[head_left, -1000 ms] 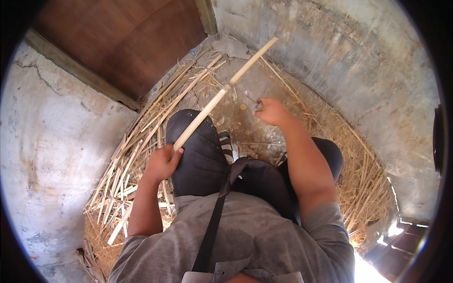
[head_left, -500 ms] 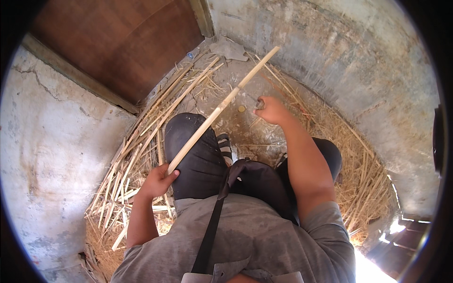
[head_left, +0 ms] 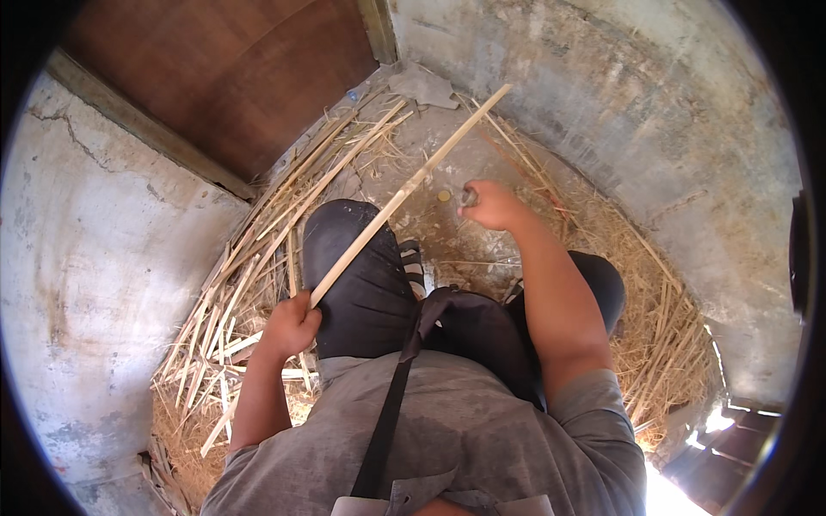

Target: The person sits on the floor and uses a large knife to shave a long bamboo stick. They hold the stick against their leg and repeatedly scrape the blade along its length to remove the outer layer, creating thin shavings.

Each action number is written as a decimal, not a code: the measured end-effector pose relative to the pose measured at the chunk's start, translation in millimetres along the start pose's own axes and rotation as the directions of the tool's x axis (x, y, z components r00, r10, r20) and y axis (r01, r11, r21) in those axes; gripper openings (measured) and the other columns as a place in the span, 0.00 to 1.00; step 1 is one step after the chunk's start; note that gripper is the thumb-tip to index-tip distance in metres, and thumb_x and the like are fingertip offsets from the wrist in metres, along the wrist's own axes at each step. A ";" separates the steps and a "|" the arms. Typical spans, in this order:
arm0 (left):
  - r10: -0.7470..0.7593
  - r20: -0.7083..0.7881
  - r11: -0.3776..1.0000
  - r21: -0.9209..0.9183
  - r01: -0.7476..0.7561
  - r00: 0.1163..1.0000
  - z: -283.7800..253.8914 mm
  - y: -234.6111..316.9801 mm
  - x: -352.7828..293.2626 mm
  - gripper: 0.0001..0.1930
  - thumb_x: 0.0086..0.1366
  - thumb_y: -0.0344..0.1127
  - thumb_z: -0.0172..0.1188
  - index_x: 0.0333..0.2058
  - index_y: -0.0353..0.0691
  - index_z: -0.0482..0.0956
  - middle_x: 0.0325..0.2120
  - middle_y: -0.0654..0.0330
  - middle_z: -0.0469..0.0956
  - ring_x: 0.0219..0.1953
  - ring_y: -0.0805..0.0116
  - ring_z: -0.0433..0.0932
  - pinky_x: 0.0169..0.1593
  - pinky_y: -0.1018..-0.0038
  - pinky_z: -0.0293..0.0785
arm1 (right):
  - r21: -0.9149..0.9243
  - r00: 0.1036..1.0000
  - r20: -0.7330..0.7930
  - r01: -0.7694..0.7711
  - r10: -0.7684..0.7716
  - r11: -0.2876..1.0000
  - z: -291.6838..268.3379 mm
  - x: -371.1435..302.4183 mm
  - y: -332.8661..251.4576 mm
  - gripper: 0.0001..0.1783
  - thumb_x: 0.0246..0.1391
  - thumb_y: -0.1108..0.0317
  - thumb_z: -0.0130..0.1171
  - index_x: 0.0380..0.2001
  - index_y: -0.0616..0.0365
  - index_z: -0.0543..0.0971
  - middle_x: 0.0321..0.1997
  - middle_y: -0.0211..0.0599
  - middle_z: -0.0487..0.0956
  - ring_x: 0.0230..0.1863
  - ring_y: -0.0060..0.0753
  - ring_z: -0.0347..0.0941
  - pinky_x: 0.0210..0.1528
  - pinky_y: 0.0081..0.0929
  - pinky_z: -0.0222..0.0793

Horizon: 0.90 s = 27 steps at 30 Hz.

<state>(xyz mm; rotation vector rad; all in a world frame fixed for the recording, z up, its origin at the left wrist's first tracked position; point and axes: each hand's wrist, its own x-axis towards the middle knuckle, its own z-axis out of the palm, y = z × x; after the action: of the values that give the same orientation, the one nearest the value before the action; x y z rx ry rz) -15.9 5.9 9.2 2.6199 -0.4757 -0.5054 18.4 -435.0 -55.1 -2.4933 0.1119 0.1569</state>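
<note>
My left hand (head_left: 290, 327) is closed round the lower end of a long, pale split bamboo strip (head_left: 372, 228). The strip slants away to the right over my left thigh (head_left: 340, 249), and its far tip is near the back wall. To the right of the strip, my right hand (head_left: 495, 206) is closed on a small grey knife-like tool (head_left: 467, 198). Most of this tool is hidden by the fingers, and its blade does not show clearly. The tool is apart from the bamboo.
Split bamboo strips (head_left: 331, 176) lie piled along the left side. Fine shavings and strips (head_left: 662, 335) cover the floor at right. Worn walls (head_left: 637, 112) and a brown door panel (head_left: 232, 77) close in the space. A small yellowish disc (head_left: 443, 195) lies on the floor.
The bamboo strip has turned about its length, now looking narrower, and my left fingers have wrapped more fully round its end. My right hand has shifted slightly with the tool, whose angle has changed.
</note>
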 end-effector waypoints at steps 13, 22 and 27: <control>-0.048 0.069 0.999 0.008 0.048 0.996 -8.0 6.1 2.0 0.15 0.70 0.42 0.56 0.35 0.32 0.75 0.28 0.39 0.79 0.35 0.37 0.79 0.40 0.53 0.72 | -0.105 0.931 0.324 0.210 -0.166 0.972 -6.8 -18.1 -80.1 0.28 0.51 0.55 0.68 0.52 0.58 0.81 0.51 0.53 0.83 0.55 0.56 0.78 0.58 0.43 0.73; -0.022 0.053 0.999 -0.045 0.024 0.998 -1.6 -1.1 6.0 0.15 0.71 0.42 0.57 0.35 0.33 0.75 0.28 0.39 0.79 0.35 0.36 0.79 0.39 0.52 0.73 | 0.023 0.991 -0.089 -0.102 0.103 0.995 -14.8 -3.4 -3.8 0.32 0.51 0.53 0.69 0.55 0.64 0.79 0.53 0.57 0.81 0.56 0.58 0.77 0.59 0.42 0.72; -0.015 0.031 0.997 -0.072 0.017 0.999 1.1 -3.4 4.8 0.15 0.71 0.41 0.57 0.35 0.33 0.75 0.27 0.39 0.79 0.34 0.36 0.79 0.39 0.53 0.72 | -0.051 0.979 0.108 0.179 -0.173 0.983 6.0 -10.7 -45.0 0.27 0.52 0.55 0.68 0.51 0.61 0.80 0.48 0.55 0.82 0.53 0.58 0.78 0.56 0.45 0.73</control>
<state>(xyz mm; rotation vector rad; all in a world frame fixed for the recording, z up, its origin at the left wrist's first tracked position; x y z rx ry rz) -11.3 6.4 5.4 2.5524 -0.4388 -0.5583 12.6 -395.1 -31.9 -2.5346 -0.1585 0.2168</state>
